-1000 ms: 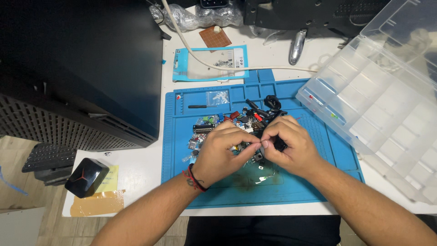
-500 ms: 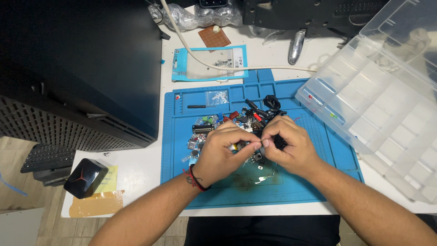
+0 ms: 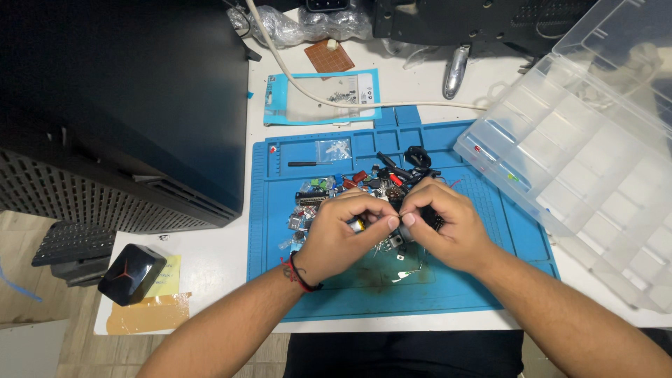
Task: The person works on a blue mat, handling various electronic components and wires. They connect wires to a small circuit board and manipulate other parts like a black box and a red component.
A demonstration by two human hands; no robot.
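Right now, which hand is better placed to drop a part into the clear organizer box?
Probably the right hand: the clear organizer box lies open on its side of the blue mat, while the left hand would have to cross over.

Matt blue rubbery mat (image 3: 483,280); clear glossy plastic organizer box (image 3: 595,147); glossy black case (image 3: 131,273).

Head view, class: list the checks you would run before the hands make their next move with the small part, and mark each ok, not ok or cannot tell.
1. Both hands on the part: left hand and right hand meet fingertip to fingertip: ok.
2. What the pinched part is: hidden by fingers: cannot tell.
3. Work is over the blue mat: ok.
4. Clear organiser box lies open at the right: ok.
5. Component pile stays on the mat: ok.
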